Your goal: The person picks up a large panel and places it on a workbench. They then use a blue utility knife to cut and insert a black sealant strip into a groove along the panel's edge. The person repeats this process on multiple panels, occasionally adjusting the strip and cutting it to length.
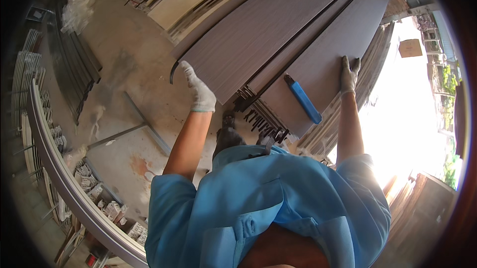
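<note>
Two runs of long grey-brown boards reach away from me, a wide board (258, 39) on the left and a stack topped by another board (323, 64) on the right. My left hand (201, 91), in a pale knitted glove, is at the near end of the wide board, fingers stretched along its edge. Whether it presses on the board I cannot tell. On the outer right side of the other board rests my gloved right hand (350, 75), thumb and fingers apart. A blue-handled cutter knife (304, 100) lies on that board between my hands.
More long profiles (198, 0) lie beyond the wide board. Dark curved-looking strips (72, 64) and clear plastic wrap (82, 7) are at the far left. A long pale rail (64, 183) runs along the lower left. Metal bars (146, 124) lie on the floor. A cardboard box (410, 48) stands in bright light.
</note>
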Demonstrator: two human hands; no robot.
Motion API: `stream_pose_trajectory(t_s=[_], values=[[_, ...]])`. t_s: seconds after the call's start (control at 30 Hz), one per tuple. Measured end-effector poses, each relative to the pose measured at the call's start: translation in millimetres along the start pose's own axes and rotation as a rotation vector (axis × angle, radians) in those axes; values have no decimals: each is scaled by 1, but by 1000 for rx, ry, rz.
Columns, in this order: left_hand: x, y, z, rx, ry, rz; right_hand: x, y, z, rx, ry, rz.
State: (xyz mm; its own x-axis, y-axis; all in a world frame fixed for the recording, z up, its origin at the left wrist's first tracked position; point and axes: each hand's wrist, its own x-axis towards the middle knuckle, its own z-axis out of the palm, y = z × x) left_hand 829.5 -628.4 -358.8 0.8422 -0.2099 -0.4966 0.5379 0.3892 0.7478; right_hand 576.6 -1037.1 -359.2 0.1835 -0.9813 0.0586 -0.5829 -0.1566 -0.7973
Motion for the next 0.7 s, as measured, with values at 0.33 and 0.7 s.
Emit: stream_pose_trajectory(t_s=[0.33, 0.7], values=[[4, -7, 60, 227, 76, 62, 1, -3, -2, -82, 8, -8], [16, -17, 64, 206, 147, 153, 6, -9, -5, -141, -24, -23]])
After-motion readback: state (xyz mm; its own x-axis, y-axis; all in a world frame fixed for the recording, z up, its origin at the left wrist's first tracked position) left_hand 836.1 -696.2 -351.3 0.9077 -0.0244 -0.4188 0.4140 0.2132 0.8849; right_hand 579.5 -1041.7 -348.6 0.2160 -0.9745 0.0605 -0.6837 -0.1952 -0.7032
